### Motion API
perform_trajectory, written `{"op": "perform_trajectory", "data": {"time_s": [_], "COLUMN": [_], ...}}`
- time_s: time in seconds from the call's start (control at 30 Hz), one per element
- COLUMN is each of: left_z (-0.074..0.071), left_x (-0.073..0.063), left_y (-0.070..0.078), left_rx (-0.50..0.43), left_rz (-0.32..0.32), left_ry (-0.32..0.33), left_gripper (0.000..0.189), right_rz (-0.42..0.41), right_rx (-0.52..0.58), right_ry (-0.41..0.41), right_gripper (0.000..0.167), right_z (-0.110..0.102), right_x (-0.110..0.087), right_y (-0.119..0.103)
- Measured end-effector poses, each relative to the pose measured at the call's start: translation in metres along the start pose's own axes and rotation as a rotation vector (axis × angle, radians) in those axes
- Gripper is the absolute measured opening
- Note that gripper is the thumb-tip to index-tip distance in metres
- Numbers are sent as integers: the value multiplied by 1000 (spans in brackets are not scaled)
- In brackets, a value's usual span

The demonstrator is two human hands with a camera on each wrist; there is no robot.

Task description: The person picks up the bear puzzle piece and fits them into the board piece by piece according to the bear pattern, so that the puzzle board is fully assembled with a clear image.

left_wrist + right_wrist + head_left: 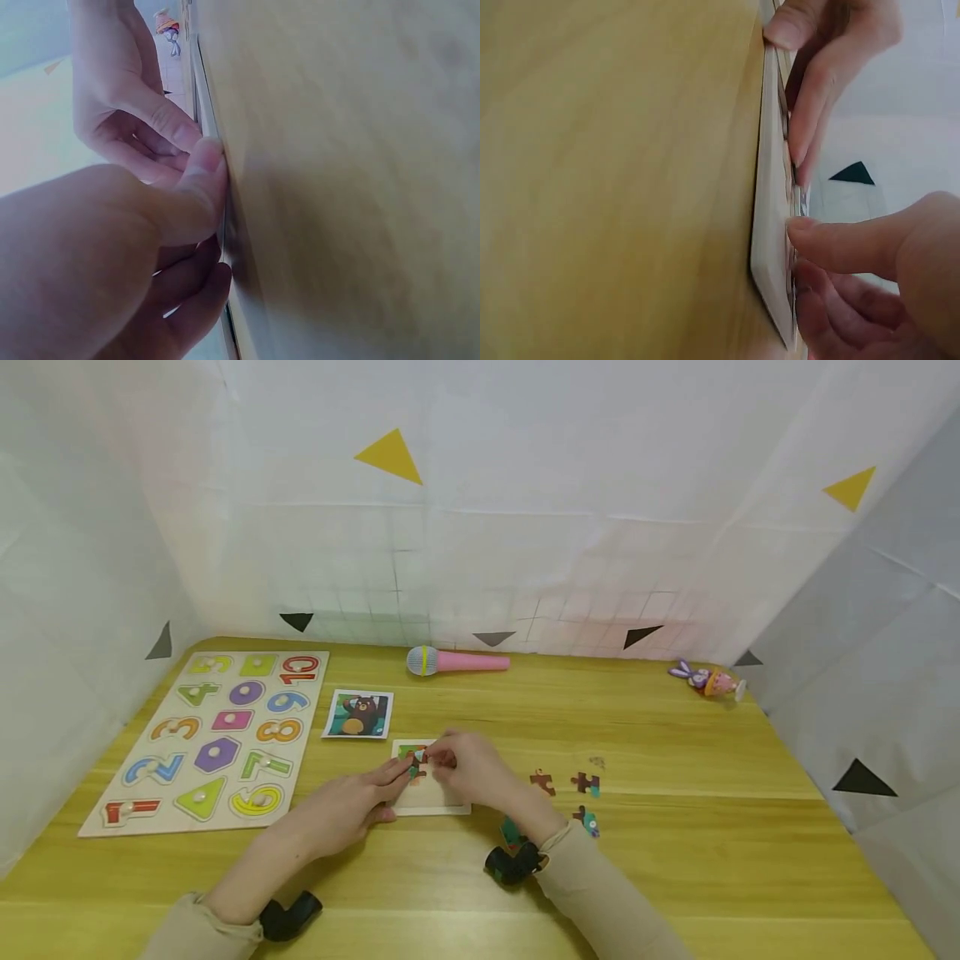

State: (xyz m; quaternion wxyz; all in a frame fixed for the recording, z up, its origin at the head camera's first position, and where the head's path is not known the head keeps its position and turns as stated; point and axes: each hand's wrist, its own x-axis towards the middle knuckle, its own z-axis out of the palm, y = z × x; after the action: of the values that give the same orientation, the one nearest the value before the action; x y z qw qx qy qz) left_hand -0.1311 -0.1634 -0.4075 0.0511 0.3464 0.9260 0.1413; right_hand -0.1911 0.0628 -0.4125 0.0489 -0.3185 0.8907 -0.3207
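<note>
A small wooden puzzle board [431,806] with a pale frame lies on the table, with a few joined pieces [417,768] in its upper left part. My left hand [348,806] reaches over its left side; the fairly straight fingers press on the pieces and the thumb rests at the board's edge. With thumb and fingertips, my right hand [472,768] pinches a puzzle piece [422,755] at the top of the board. The fingers hide most of that piece. In the right wrist view, the right thumb [804,223] is low against the board's [769,217] inner side.
Several loose puzzle pieces [585,783] lie right of the board, some partly behind the right wrist. A bear picture card [358,714] and a number board [168,822] are on the left. Along the back are a pink toy microphone [472,662] and a rabbit toy [708,681].
</note>
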Motion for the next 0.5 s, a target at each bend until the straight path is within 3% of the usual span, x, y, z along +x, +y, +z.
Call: {"op": "perform_trajectory", "data": {"time_s": [0.27,0.5], "left_z": [0,-1], "left_x": [1,0], "left_y": [-1,-1], "left_rx": [4,28], "left_rz": [-7,-11], "left_ry": [-19,-26], "left_gripper": [53,53], "right_rz": [106,97], "right_rx": [-71,-112], "right_ry": [-15,-21], "right_gripper": [32,33], "right_z": [-11,-11], "right_x": [-3,-3], "right_y": [8,10]}}
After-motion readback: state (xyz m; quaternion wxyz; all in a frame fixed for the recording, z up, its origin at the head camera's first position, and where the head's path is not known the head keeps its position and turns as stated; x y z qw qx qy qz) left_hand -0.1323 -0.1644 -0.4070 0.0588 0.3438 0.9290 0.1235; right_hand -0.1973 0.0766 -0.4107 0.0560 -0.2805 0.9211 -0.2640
